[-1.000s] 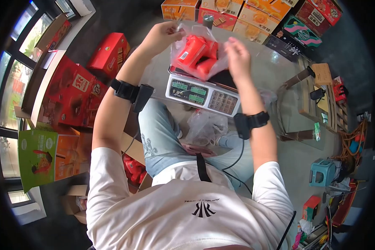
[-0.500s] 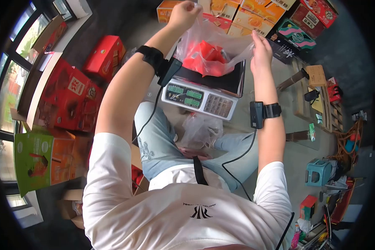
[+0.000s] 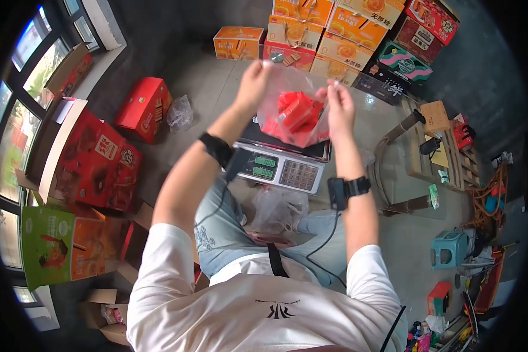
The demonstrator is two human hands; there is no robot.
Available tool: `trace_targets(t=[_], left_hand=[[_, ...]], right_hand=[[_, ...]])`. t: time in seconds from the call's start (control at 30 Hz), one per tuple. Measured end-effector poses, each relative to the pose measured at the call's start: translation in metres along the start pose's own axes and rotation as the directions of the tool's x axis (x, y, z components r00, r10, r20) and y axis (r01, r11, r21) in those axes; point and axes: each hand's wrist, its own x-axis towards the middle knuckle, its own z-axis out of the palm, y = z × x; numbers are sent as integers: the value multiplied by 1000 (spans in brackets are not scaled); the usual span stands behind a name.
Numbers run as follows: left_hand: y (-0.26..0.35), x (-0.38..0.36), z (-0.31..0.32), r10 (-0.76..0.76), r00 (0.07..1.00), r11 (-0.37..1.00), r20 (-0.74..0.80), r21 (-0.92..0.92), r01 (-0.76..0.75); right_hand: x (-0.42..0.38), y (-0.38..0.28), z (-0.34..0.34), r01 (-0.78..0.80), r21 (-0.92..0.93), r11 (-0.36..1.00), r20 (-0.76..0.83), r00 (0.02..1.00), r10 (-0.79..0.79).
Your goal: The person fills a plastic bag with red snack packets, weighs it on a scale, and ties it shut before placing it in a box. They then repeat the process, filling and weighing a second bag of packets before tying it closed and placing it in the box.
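Note:
A clear plastic bag point(image 3: 271, 97) with several red packets point(image 3: 299, 111) inside hangs between my hands over the scale. My left hand point(image 3: 254, 82) is closed on the bag's left top edge. Fingers pinched, my right hand point(image 3: 338, 102) grips its right top edge. Beneath the bag is a digital scale point(image 3: 278, 167) with green displays and a keypad facing me; the bag hides much of its black platform. Another crumpled plastic bag point(image 3: 278, 206) lies below the scale, between my legs.
Orange boxes point(image 3: 296, 32) are stacked beyond the scale. Red boxes point(image 3: 144, 108) and a green box point(image 3: 47, 246) stand at the left. A glass table point(image 3: 416, 208) and wooden pallet point(image 3: 419, 146) are at the right, with a teal stool point(image 3: 449, 249) nearer me.
Both hands have moved lower and closer together, with the bag's opening narrower between them. The camera view has shifted, showing more of the stacked boxes.

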Motion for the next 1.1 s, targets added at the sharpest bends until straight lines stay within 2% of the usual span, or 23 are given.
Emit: trace_targets(t=[0.03,0.07,0.13,0.2,0.27,0.3,0.4,0.43,0.47,0.53,0.57,0.6,0.63,0.67,0.7,0.73,0.77,0.8,0.87,0.93,1.0,1.07,1.1], left_hand=[[1,-21,10,-27,999,999,21,31,27],[1,-40,20,-53,998,997,43,62,51],[-21,-69,34,-43,996,998,73,45,40],[-29,-90,46,46,993,997,105,51,-51],[-26,-103,55,-117,991,991,73,-55,121],[-27,-106,59,-123,992,992,36,-28,124],[-39,-111,59,-178,983,982,37,-57,180],[-33,-114,57,-185,981,983,59,28,184],[-28,-118,56,-187,980,982,67,32,185],[-19,-122,55,-181,979,981,97,87,173],[-19,-123,53,-185,978,980,97,88,176],[-18,-124,51,-224,961,975,161,48,219],[-18,-123,49,-256,940,965,225,9,261],[-19,-123,47,-255,941,965,224,7,261],[-22,-122,45,-284,920,950,271,-51,309],[-22,-119,44,-306,896,929,320,-107,356],[-21,-118,43,-299,899,931,321,-110,349],[-19,-118,41,-320,890,929,325,-76,362],[-17,-121,37,-337,884,927,325,-47,371],[-25,-121,33,-383,863,920,330,214,327],[-41,-122,34,-356,878,930,319,211,301],[-42,-125,34,-342,904,921,257,284,268],[-45,-127,32,-302,927,891,221,412,192]], right_hand=[[-11,11,3,28,-35,999,32,999,-27],[-25,9,9,-23,-57,998,22,999,24],[-38,41,7,49,-126,991,29,999,-46],[-57,38,17,126,-206,971,-7,992,-130],[-73,17,26,46,-227,973,-73,995,-65],[-73,39,23,99,-77,992,-119,987,-108],[-81,42,21,52,-174,983,-260,961,-97],[-82,45,18,57,-162,985,-263,960,-99],[-83,48,14,57,-160,985,-272,957,-99],[-86,51,6,-111,-107,988,-141,985,95],[-88,51,5,-109,-121,987,-175,981,87],[-89,56,3,-112,-121,986,-175,980,90],[-89,60,2,-105,-65,992,-153,984,94],[-90,63,0,-98,-8,995,-130,987,96],[-92,63,-3,-110,-90,990,-89,991,102],[-95,63,-6,-104,-92,990,-85,992,96],[-98,65,-10,-156,36,987,-15,987,157],[-100,65,-15,-216,159,963,62,976,209],[-106,51,-19,-221,140,965,102,973,208],[-110,50,-18,-160,79,984,132,980,148],[-112,68,-23,4,-141,990,143,990,16],[-114,58,-20,-72,-75,995,154,985,83],[-114,54,-21,-66,-80,995,155,985,78]])
